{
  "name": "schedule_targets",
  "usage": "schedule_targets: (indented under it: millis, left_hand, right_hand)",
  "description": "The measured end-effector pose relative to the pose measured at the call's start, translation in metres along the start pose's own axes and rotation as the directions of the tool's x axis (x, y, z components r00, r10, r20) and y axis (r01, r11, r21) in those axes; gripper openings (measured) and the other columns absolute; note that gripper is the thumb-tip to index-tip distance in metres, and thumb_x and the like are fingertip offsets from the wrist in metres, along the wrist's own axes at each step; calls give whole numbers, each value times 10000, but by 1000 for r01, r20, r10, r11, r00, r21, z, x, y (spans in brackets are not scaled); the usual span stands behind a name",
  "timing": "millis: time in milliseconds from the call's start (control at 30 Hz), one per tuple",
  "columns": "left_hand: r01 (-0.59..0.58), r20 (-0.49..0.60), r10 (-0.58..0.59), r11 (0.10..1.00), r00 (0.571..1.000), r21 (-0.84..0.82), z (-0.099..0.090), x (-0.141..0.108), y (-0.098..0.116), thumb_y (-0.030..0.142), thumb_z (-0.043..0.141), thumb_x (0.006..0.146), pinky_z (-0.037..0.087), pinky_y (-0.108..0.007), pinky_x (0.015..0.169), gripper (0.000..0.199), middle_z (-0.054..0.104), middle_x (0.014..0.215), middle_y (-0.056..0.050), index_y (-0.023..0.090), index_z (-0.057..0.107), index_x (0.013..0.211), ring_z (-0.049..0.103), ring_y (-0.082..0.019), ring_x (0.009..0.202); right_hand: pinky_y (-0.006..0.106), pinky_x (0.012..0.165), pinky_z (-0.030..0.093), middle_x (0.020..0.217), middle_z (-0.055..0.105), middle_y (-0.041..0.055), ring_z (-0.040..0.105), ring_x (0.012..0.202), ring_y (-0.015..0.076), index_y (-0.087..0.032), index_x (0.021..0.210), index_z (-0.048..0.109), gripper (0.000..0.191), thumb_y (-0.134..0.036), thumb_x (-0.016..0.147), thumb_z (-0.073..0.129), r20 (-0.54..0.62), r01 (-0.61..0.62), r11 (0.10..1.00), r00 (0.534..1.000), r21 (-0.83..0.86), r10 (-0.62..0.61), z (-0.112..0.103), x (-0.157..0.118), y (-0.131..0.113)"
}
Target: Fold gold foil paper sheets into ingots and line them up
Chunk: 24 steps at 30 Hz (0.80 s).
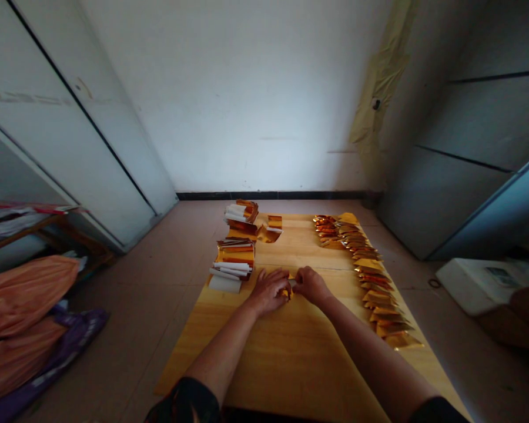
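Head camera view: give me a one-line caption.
Left hand and right hand pinch gold foil on a wooden board, folded foil pieces alongside.

Foil stacks (235, 258) and rows (370, 276) (both sides) flank hands (288, 288).

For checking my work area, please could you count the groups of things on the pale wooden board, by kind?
Tall stacks of white paper and gold foil: 2
Small stack of gold foil sheets: 1
Long row of folded gold foil triangles: 1
Small folded gold foil piece between left hand and right hand: 1
Total: 5
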<state>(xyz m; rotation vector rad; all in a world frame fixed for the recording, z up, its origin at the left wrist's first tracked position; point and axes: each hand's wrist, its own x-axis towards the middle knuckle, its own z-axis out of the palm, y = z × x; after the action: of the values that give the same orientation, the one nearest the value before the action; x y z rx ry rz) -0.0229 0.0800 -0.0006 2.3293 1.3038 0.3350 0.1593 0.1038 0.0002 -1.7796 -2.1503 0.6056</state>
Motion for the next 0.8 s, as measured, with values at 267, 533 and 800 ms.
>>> schedule_targets:
  millis: [267,533,800]
  left_hand:
    - [27,-56,-25,999,998,32,6,0,9,308,594,799,137,-574,1083,207,466,1393,-15,310,624,1004,341,-244,1325]
    - [208,-259,-185,976,948,63,29,4,31,348,587,811,258,-499,1031,170,500,1345,-13,304,619,971,397,-253,1258]
    - [167,-117,-155,981,981,102,14,3,25,252,569,773,293,-504,992,357,441,1419,12,379,619,1103,389,-270,1259]
  right_hand:
    - [196,638,367,932,605,56,565,759,121,-173,909,635,143,-180,778,579,-119,-9,998,993,-63,1,-7,-4,9]
    - [211,720,390,868,627,44,570,815,137,-193,809,652,183,-160,859,478,-87,144,986,985,-80,-150,1,-39,10]
    - [296,748,341,945,645,49,503,904,195,-243,949,651,199,-228,922,454,-107,306,928,937,-211,-333,5,-62,5]
